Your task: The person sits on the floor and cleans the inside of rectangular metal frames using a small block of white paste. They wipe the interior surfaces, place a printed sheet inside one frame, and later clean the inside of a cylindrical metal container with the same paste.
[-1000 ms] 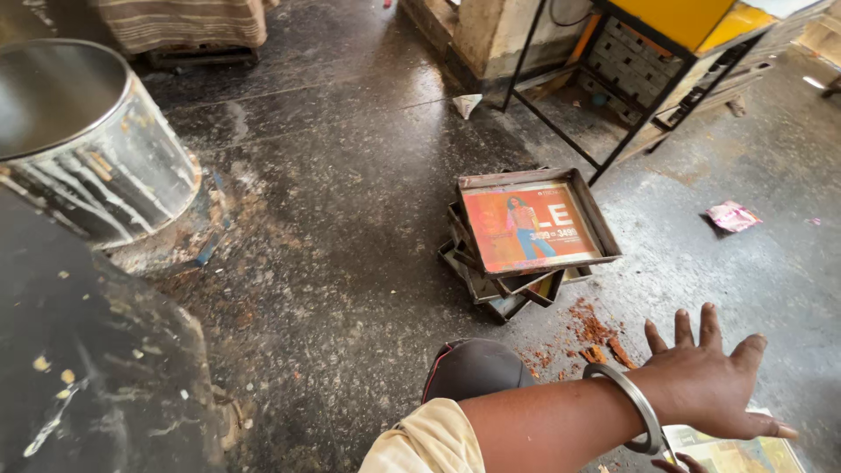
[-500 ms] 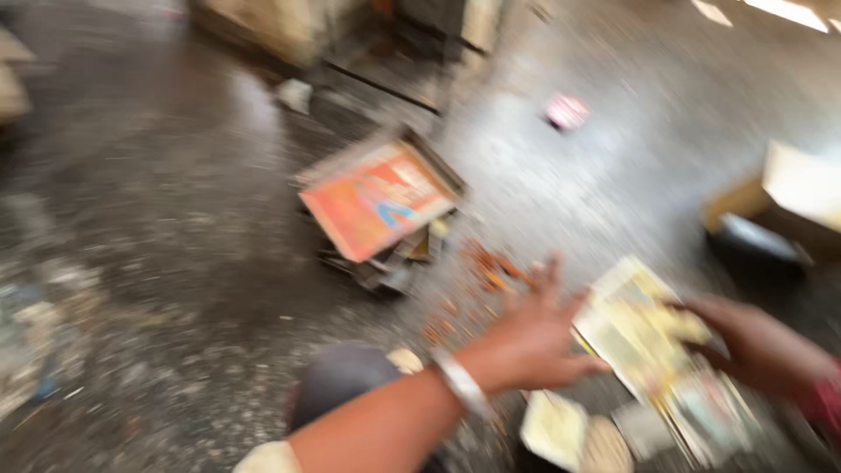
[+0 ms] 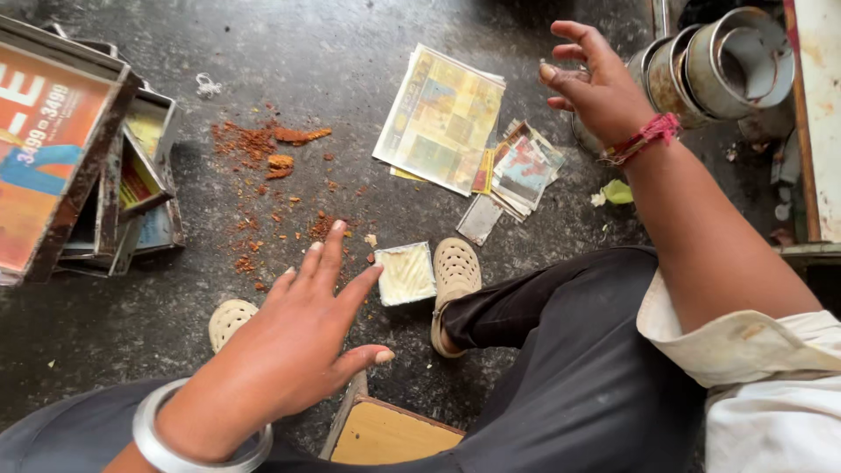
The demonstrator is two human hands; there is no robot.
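Note:
My left hand (image 3: 293, 346) hovers flat over the dark floor, fingers spread and empty, with a metal bangle on the wrist. Just right of its fingertips lies a small square tray (image 3: 406, 272) with a pale filling, next to my beige shoe (image 3: 455, 273). My right hand (image 3: 594, 81) is raised near nested metal tins (image 3: 718, 61), fingers loosely curled and holding nothing, a red thread at the wrist. Between the hands lie folded newspaper sheets (image 3: 441, 117) and smaller paper cut-outs (image 3: 523, 171).
A stack of paper-lined metal trays (image 3: 79, 166) stands at the left. Reddish-brown crumbs (image 3: 263, 149) are scattered on the floor beside them. A wooden stool (image 3: 385, 434) edge shows between my legs. A pale panel (image 3: 819, 114) rises at the right edge.
The view has swung right and down, bringing the newspapers, the small tray and the tins into sight. My left hand now hovers lower, near my feet; my right hand has lifted off the papers.

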